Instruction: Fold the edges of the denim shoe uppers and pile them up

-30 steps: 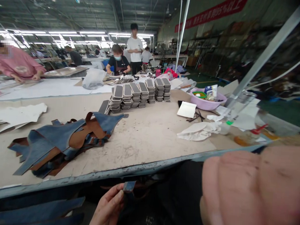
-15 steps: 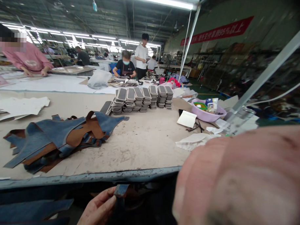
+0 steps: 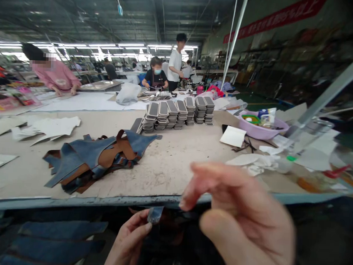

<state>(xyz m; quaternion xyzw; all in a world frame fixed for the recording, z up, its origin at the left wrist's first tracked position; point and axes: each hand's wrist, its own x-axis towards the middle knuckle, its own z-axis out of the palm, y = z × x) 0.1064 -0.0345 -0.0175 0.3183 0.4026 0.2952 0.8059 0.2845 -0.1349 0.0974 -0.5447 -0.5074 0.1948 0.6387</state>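
While my left hand (image 3: 130,237) pinches the blue piece (image 3: 155,215), bottom centre, my right hand (image 3: 244,223) gapes empty, lower right; the piece seems light, pliant, best held edgewise.

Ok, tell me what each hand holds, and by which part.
The left hand pinches a blue piece of material by one edge; the right hand is open, with nothing visible in it.

White tubular ceiling lamps (image 3: 130,45) glare; shadow darkens below the beige worktable's (image 3: 175,155) near edge; the bare right hand (image 3: 245,216) blurs.
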